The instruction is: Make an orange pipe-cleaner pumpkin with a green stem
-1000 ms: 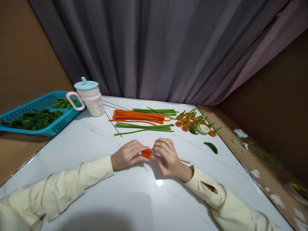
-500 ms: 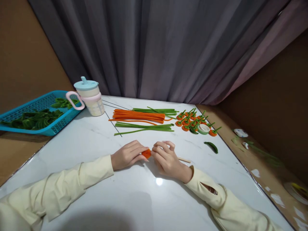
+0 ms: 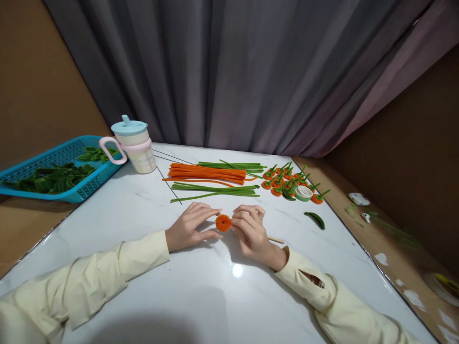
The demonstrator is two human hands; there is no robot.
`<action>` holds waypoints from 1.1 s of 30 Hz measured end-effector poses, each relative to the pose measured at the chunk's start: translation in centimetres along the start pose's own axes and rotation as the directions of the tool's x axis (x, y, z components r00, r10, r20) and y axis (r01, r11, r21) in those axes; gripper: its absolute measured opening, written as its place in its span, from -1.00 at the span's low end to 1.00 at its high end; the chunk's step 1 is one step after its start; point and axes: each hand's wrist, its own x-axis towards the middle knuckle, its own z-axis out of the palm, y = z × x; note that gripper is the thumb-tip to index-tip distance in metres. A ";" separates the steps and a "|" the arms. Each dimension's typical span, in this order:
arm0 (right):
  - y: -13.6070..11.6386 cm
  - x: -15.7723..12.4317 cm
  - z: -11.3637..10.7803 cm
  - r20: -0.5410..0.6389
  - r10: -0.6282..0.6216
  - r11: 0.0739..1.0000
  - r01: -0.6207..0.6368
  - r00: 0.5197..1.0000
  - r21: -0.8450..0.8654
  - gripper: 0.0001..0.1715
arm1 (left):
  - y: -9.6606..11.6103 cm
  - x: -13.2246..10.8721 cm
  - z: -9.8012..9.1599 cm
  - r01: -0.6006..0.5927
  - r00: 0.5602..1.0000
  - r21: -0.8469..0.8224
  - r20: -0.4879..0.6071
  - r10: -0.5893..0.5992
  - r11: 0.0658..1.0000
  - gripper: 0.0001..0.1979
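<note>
A round orange pipe-cleaner piece with a small dark centre faces up between my hands. My right hand pinches its right edge between thumb and fingers. On its left, my left hand has thumb and fingers apart, very near the rim and gripping nothing. A thin wooden stick lies by my right wrist, partly hidden. Beyond my hands lie a bundle of orange pipe cleaners and green pipe cleaners. Several small orange pieces with green stems are grouped at the back right.
A blue basket with green curled pieces stands at the left, beside a lidded cup with a pink handle. A roll of tape and a curved green piece lie right. An earbud case rests past the table's right edge.
The orange piece has turned so its round face shows. My left fingers have opened away from it, while my right hand keeps its pinch.
</note>
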 end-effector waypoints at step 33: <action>0.0 0.2 -0.3 0.071 -0.108 0.992 0.112 0.992 -0.062 -0.73 | 0.6 -0.1 0.0 -0.046 0.993 -0.052 0.105 0.051 0.998 -0.50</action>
